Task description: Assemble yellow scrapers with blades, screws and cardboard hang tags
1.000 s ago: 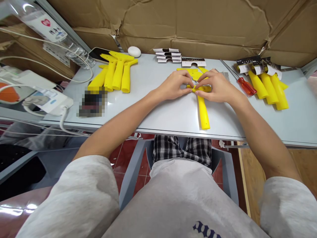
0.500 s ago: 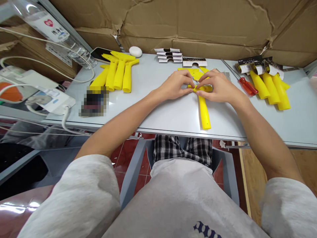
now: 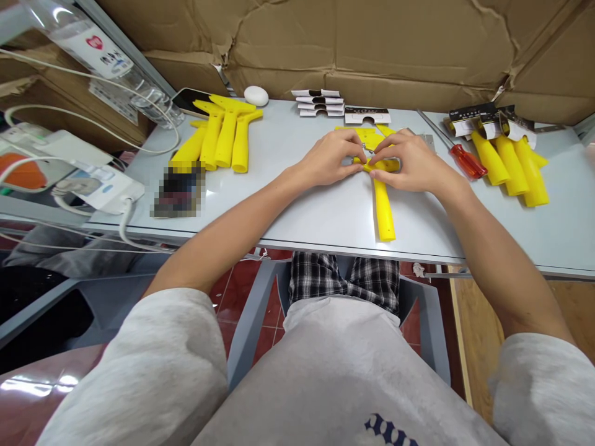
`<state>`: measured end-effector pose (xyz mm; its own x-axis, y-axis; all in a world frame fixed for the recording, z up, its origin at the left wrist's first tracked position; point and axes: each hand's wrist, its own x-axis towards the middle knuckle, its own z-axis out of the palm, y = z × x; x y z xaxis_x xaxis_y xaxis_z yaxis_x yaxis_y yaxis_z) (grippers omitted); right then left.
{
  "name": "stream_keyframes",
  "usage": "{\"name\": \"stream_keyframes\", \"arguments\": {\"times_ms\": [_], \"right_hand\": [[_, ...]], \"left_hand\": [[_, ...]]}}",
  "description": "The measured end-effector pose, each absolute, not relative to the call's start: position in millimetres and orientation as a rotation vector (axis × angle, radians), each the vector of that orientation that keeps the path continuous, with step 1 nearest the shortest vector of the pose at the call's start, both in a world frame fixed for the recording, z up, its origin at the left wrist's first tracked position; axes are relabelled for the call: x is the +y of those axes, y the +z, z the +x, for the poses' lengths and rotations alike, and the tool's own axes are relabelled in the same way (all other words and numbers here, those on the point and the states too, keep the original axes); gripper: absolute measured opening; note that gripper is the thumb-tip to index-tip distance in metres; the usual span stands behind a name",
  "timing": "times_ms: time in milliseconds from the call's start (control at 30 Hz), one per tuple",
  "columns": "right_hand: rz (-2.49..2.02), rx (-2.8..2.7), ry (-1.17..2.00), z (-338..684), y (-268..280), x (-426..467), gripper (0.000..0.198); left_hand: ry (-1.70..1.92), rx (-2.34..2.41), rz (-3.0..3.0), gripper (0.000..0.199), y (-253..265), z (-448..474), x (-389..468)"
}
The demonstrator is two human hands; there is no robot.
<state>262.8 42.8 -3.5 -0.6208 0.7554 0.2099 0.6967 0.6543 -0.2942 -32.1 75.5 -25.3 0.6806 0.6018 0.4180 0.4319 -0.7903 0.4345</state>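
A yellow plastic scraper handle (image 3: 383, 214) lies on the table, its tube pointing towards me and its wide head between my hands. My left hand (image 3: 331, 158) is closed, thumb and fingertips pinched at the left end of the head. From the other side, my right hand (image 3: 409, 162) curls over the head with its thumb and fingers against it. Small shiny metal pieces show between the fingertips, too small to name. More yellow parts (image 3: 357, 135) lie just behind, partly covered by my hands.
Several yellow handles (image 3: 226, 139) stand at left, by a phone (image 3: 189, 100) and a white case (image 3: 256, 95). Folded cards (image 3: 318, 103) lie at the back. At right are a red screwdriver (image 3: 468, 162) and carded scrapers (image 3: 514, 167). A power strip (image 3: 100, 186) is far left.
The view has shifted very slightly. Both hands stay at the head of the scraper handle, with hardly any movement of the fingers.
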Motion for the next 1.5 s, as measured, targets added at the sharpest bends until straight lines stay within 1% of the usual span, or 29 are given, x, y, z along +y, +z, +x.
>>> {"name": "stream_keyframes", "arguments": {"times_ms": [167,400,733,833,933,1033,1167,1400,1500], "right_hand": [[-1.176,-2.579,0.224,260.9,-0.8,41.3,0.078],[-1.2,-2.584,0.239,258.2,4.3,37.6,0.075],[-1.291,-2.564,0.159,260.7,13.9,34.5,0.087],[-1.337,-2.51,0.146,267.2,18.7,33.3,0.089],[-1.403,-2.451,0.163,275.7,24.2,29.8,0.088],[-1.508,-2.402,0.135,282.8,27.0,17.9,0.084],[-1.628,-2.399,0.018,288.7,16.0,-15.9,0.078],[-1.825,-2.392,0.089,288.1,-16.3,-73.5,0.089],[-1.927,-2.362,0.165,287.1,-22.8,-79.9,0.093]], "left_hand": [[0.811,0.821,2.599,0.04,-24.0,-31.9,74.9],[0.767,0.845,2.628,0.043,-22.7,-33.2,73.4],[0.723,0.944,2.669,0.035,-16.2,-34.4,70.1],[0.675,1.028,2.685,0.042,-5.8,-38.6,66.0],[0.651,1.127,2.649,0.053,7.7,-44.1,57.0],[0.615,1.192,2.612,0.063,16.5,-49.3,41.0],[0.504,1.266,2.606,0.069,13.0,-54.5,9.2],[0.341,1.42,2.51,0.08,-6.4,-49.5,-47.5],[0.278,1.518,2.467,0.078,-13.4,-44.1,-59.1]]}}
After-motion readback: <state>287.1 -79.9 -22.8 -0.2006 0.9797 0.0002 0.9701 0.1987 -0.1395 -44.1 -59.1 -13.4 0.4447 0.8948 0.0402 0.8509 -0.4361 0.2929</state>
